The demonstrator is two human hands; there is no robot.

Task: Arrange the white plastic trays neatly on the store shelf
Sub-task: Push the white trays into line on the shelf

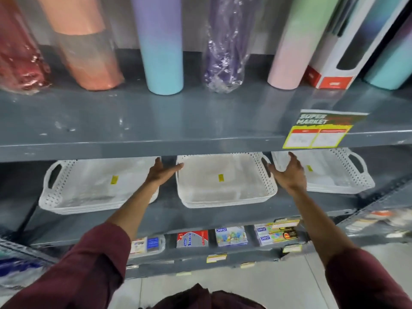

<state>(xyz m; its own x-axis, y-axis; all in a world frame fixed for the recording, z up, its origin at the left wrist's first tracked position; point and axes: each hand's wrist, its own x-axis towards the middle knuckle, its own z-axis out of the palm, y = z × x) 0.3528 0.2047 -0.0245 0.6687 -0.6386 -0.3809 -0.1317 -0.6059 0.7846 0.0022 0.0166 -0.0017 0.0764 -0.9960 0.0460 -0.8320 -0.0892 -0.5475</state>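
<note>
Three stacks of white perforated plastic trays sit side by side on the grey middle shelf (200, 217): a left stack (89, 186), a middle stack (225, 181) and a right stack (330, 172), each with a small yellow sticker. My left hand (161, 171) is open at the left end of the middle stack, thumb near its rim. My right hand (289, 172) is open at that stack's right handle, fingers spread, partly in front of the right stack. Neither hand grips a tray.
The upper shelf (178, 121) overhangs the trays and carries upright rolled mats, a boxed item and a supermarket price tag (318, 132). Small packaged goods (231, 236) fill the shelf below. Another shelf unit juts in at the right (379, 219).
</note>
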